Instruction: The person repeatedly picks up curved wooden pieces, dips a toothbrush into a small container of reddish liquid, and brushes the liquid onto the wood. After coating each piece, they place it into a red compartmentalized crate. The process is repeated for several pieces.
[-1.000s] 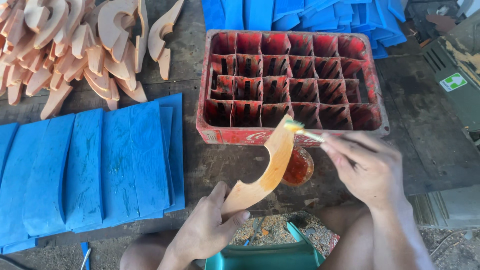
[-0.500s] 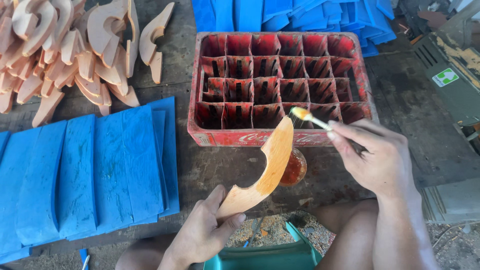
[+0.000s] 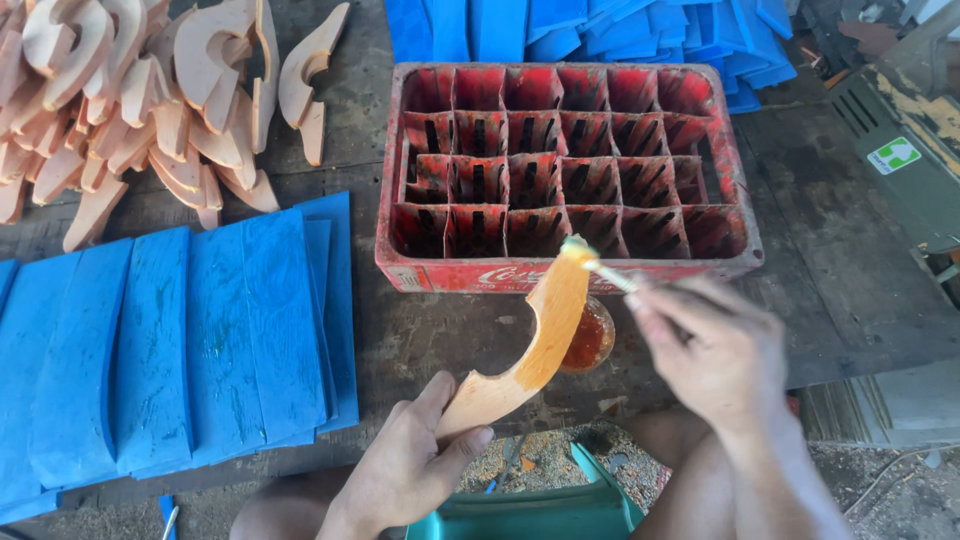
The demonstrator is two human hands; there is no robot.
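Since the earlier frame the paintbrush (image 3: pixel 600 268) has slid up to the top tip of the curved wooden piece (image 3: pixel 535 345), now coated orange along most of its length. The left hand (image 3: pixel 405 470) pinches the piece's bare lower end between thumb and fingers, holding it tilted up over the front edge of the red bottle crate (image 3: pixel 565 165). The right hand (image 3: pixel 715 350), motion-blurred, grips the brush handle in closed fingers, above a small cup of orange paint (image 3: pixel 592 338).

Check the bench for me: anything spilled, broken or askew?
Nothing spilled. The red crate looks worn, its dividers faded. The unpainted pieces lie in a loose heap, while the blue boards lie in a row. The paint pot sits upright behind the held piece.
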